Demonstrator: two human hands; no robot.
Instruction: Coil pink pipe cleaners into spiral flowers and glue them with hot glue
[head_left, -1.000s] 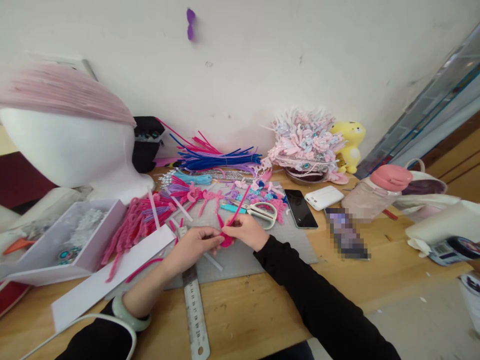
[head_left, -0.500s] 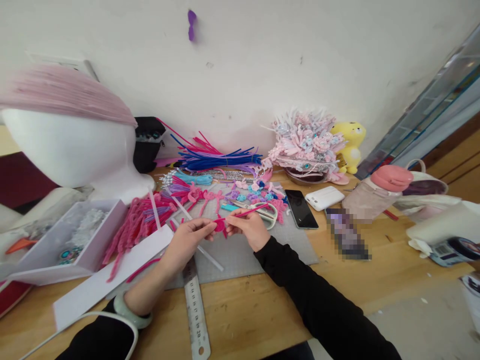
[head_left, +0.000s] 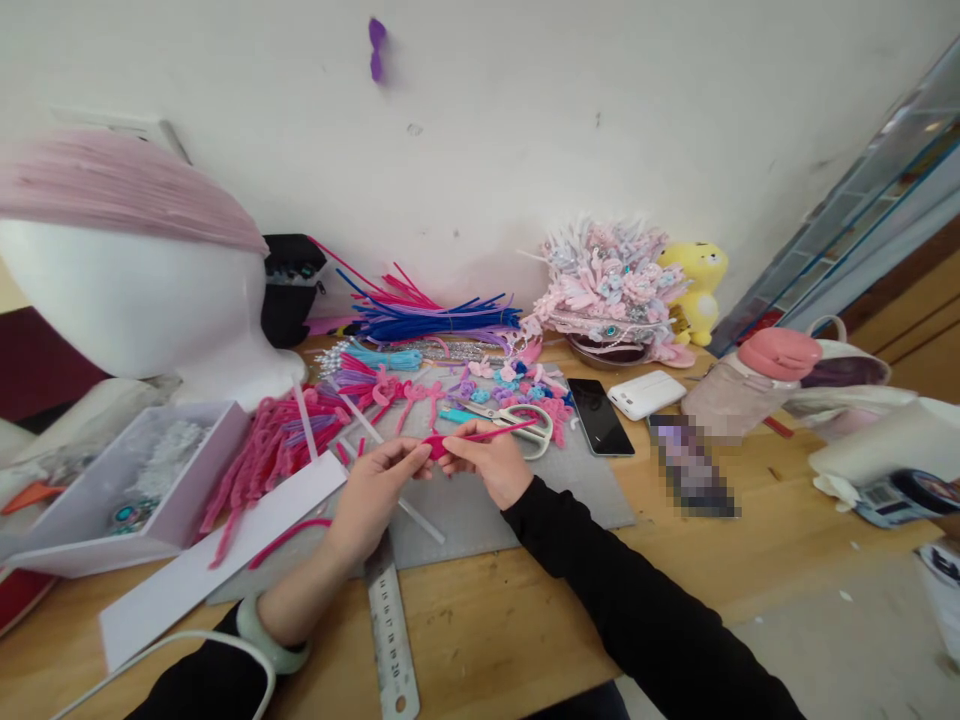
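Pinching the pink stem (head_left: 438, 447) between both hands, near the middle of the mat (head_left: 525, 525). Left hand (head_left: 381, 488): thumb and fingertips pressed on the stem's bunched end. Right hand (head_left: 489, 464): thumb and fingers pinching the same stem just beside, straight tail sticking out to 3 o'clock, crossing the scissors (head_left: 541, 434) in view. Clock directions are from the hands.

Ruler (head_left: 393, 640) between 6 and 7 o'clock, running off the mat onto the tabletop (head_left: 495, 620). Card (head_left: 225, 560) at 8. Pile of fuzzy pink stems (head_left: 251, 455) at 9, box (head_left: 71, 545) beyond it. White head form (head_left: 150, 300) at 10. Blue bundle (head_left: 442, 320) at 12, near the wall (head_left: 465, 130). Small flowers (head_left: 519, 388) at 2, headpiece (head_left: 600, 295) farther out at 2, touching or just beside the yellow toy (head_left: 703, 295), can't tell which. Black phone (head_left: 600, 418) near 3, next to the white device (head_left: 647, 395).
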